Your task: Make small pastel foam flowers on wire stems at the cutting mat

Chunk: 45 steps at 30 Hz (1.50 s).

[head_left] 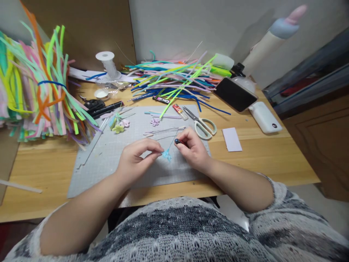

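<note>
Between thumb and index finger, my left hand (139, 154) pinches the edge of a light blue pipe-cleaner flower (166, 155). A thin dark stem wire runs up from this flower past my right hand (192, 148). My right hand is closed around a small black-ended object (177, 141); its body is mostly hidden in the fist, so its kind does not show. Both hands are just above the grey cutting mat (109, 163). Beyond them lie several thin wire stems (160, 133) and a small lilac flower (155, 122).
Scissors (203, 127) and a red-labelled item (180, 112) lie behind my right hand. Loose pipe cleaners (174, 80) are heaped at the back; a tied bundle (49, 87) stands left. Finished flowers (118, 125), a wire spool (107, 65), a phone (236, 94) and a white card (232, 139) surround the mat.
</note>
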Each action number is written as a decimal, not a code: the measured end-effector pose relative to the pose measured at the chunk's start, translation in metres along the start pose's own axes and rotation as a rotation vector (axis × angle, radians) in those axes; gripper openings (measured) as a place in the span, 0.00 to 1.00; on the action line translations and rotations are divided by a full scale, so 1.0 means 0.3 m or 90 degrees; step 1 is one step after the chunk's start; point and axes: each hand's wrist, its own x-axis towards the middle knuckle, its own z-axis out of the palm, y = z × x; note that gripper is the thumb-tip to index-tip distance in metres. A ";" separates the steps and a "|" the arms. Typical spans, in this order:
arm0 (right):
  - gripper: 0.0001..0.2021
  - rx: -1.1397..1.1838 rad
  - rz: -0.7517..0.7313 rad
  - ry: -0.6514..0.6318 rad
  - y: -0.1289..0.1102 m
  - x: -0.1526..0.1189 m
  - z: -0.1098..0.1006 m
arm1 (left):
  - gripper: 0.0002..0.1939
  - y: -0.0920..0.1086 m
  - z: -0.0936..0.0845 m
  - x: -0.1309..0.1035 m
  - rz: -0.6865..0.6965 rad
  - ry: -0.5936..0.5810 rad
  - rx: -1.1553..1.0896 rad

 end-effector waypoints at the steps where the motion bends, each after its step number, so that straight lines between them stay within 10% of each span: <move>1: 0.06 0.000 0.001 -0.001 0.000 0.000 0.000 | 0.05 0.002 -0.001 0.000 -0.001 0.001 0.006; 23: 0.09 0.056 0.064 0.076 0.010 0.005 -0.006 | 0.03 0.014 0.000 0.000 -0.037 -0.032 0.041; 45: 0.06 -0.051 0.014 -0.015 -0.023 -0.002 0.009 | 0.04 0.016 -0.005 0.001 -0.048 -0.030 0.035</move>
